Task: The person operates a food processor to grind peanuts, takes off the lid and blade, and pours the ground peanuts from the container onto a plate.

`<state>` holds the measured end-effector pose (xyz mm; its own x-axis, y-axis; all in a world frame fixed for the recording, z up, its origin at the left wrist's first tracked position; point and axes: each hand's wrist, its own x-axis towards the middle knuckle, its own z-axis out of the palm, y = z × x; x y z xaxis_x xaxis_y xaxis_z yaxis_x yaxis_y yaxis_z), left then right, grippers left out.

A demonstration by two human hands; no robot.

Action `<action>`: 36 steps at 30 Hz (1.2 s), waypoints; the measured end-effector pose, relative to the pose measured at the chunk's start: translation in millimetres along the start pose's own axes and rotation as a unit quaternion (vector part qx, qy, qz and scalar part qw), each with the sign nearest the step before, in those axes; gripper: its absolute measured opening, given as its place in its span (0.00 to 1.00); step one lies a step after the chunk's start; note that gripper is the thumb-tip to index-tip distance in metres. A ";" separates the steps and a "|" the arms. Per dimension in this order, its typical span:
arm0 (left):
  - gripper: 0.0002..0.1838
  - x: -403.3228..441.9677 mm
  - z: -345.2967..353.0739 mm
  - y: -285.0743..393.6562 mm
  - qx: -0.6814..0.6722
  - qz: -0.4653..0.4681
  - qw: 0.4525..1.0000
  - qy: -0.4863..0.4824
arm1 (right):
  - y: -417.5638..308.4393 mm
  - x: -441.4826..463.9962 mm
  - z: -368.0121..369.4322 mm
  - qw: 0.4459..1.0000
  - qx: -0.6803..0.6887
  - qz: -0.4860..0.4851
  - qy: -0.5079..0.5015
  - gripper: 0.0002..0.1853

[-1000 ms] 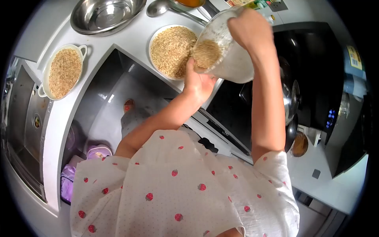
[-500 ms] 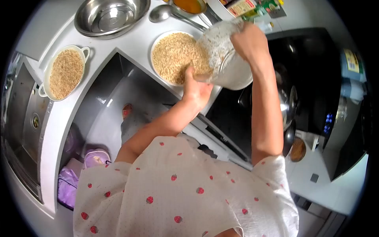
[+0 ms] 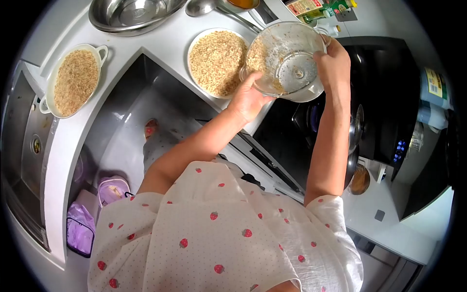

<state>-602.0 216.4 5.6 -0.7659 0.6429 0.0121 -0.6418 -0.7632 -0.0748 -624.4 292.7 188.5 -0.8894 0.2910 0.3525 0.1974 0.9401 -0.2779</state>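
Note:
A clear glass bowl hangs tilted between my hands, its inside smeared white and a patch of crumbly tan grains clinging to the left wall. My left hand grips its lower left rim, thumb on the edge. On the opposite side, my right hand is closed round the rim at what looks like a handle. Just left of the bowl, a round white dish stands on the counter, filled with similar tan grains.
A white two-handled oval dish of tan grains sits left, near the sink. Behind are a steel basin, a ladle and bottles. The black stove lies right. A wooden-looking round thing lies farther right.
The glass bowl has come up from its steep pour over the round dish and moved right, so its inside now faces me. Both hands keep their hold on it.

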 end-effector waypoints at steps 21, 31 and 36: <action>0.12 4.5 -15.4 -1.0 -0.013 -0.005 0.997 0.073 | 17.5 -24.2 20.7 0.993 0.091 -0.003 0.081 0.20; 0.22 8.8 -6.9 -2.4 0.001 -0.026 0.995 0.100 | 19.0 -26.2 34.1 0.985 0.057 -0.060 0.148 0.21; 0.25 13.4 -4.4 -12.0 0.030 -0.002 0.997 0.076 | 11.3 -29.4 38.9 0.981 0.070 -0.075 0.163 0.21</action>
<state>-604.4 234.5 2.3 -0.7512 0.6454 -0.1385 -0.6500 -0.7598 -0.0151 -612.0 287.8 140.3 -0.7201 0.2140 0.6600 -0.0049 0.9497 -0.3132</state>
